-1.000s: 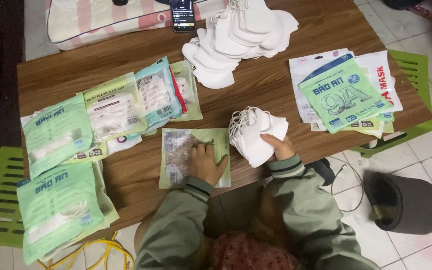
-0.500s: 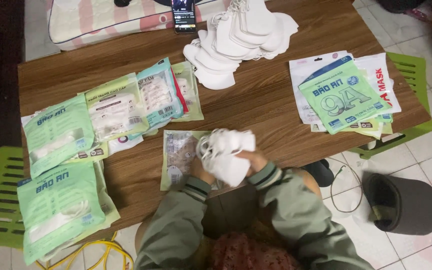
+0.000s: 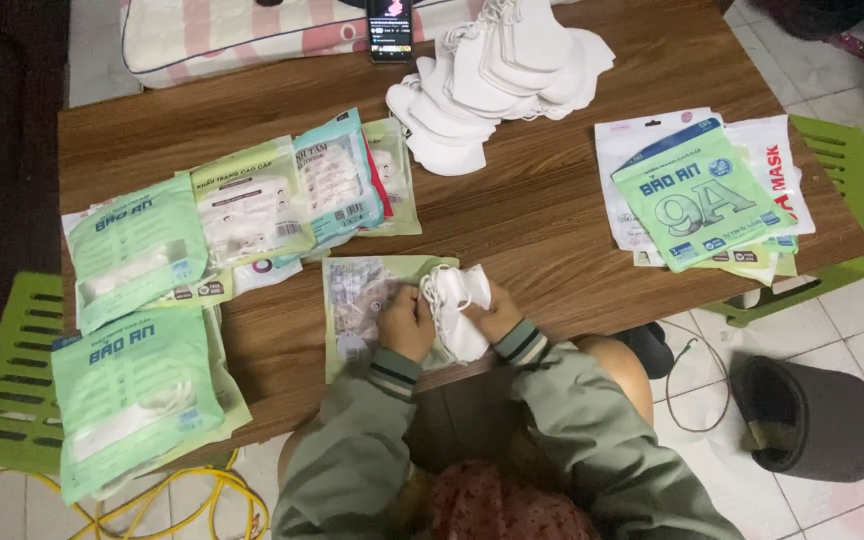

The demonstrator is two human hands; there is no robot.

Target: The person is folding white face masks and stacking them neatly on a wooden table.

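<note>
Currently both hands work at the near table edge: right hand [image 3: 497, 312] has fingers clamped on a small stack of white face masks [image 3: 455, 305], left hand [image 3: 407, 320] pinches the stack's left side over an open clear-and-green pouch [image 3: 357, 305] lying flat on the wooden table [image 3: 542, 215]. Filled green packs [image 3: 132, 385] sit left, loose mask pile [image 3: 502, 75] far centre.

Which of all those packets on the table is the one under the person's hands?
The pale green packet at the near table edge, lying alone with its clear side up. The left hand presses on it; the other packets lie in stacks further left and right.
</note>
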